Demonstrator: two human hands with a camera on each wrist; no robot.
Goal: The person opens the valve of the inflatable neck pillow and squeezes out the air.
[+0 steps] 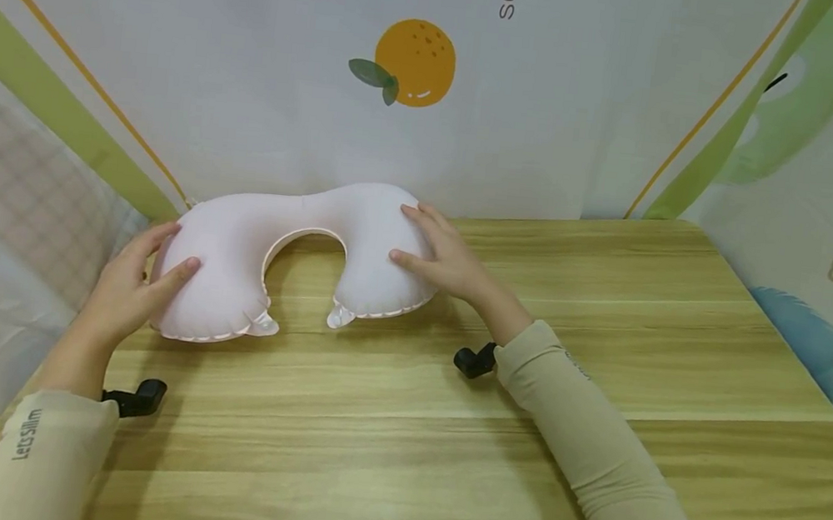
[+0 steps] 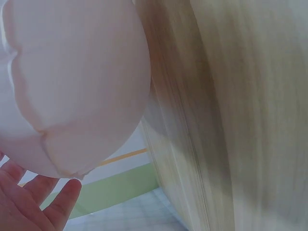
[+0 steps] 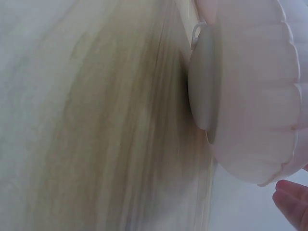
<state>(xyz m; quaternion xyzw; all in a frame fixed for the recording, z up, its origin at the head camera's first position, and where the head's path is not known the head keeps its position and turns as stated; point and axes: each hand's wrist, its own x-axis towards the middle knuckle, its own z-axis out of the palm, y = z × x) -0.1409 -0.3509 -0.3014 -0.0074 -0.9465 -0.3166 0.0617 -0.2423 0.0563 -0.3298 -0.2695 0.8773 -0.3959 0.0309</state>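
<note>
A pale pink U-shaped inflatable neck pillow [image 1: 298, 240] lies on the wooden table [image 1: 445, 430], its two ends pointing toward me. My left hand [image 1: 135, 283] rests on the pillow's left lobe, thumb on top and fingers spread against its outer side. Across from it, my right hand [image 1: 440, 254] lies flat on the right lobe with straight fingers. In the left wrist view the pillow [image 2: 72, 86] fills the upper left above my fingertips [image 2: 62, 199]. The right wrist view shows the pillow's seamed end [image 3: 250, 96] and a bit of my fingers [image 3: 291, 199].
A printed cloth backdrop with an orange [image 1: 413, 63] stands behind the table and wraps both sides. Small black wrist-camera mounts [image 1: 140, 397] [image 1: 475, 359] hang under my sleeves. Bare wood stretches to the front and right of the pillow.
</note>
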